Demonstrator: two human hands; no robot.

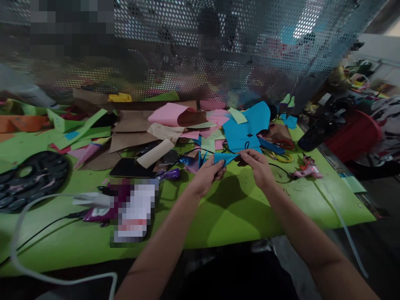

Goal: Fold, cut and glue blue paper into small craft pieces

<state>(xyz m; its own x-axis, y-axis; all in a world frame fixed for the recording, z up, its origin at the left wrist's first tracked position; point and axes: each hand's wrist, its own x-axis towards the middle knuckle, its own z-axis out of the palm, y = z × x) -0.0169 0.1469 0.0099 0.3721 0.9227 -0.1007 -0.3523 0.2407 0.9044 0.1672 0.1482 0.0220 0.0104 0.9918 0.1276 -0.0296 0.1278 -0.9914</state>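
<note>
Above the green tabletop, a folded piece of blue paper [224, 158] comes to a narrow tip on its right side. My left hand [210, 171] is closed around its left part, the thumb lying across the front. The fingers of my right hand [258, 166] are pinched at the paper's right tip; exactly what lies between the fingertips is partly hidden. A small black loop [246, 144] shows just above those fingers. Behind my hands lies a larger sheet of blue paper [246, 125]. To the right, a pink hot glue gun [308, 170] rests on the table with a clear glue stick [343, 225] trailing from it.
Scraps of coloured paper [84, 133] and brown paper [131, 133] cover the table's back. A phone [131, 167], a cardboard tube [155, 153], a black segmented tray [34, 179] and a purple pack [100, 210] lie left. Scissors [281, 156] sit right; a perforated metal panel [175, 54] stands behind.
</note>
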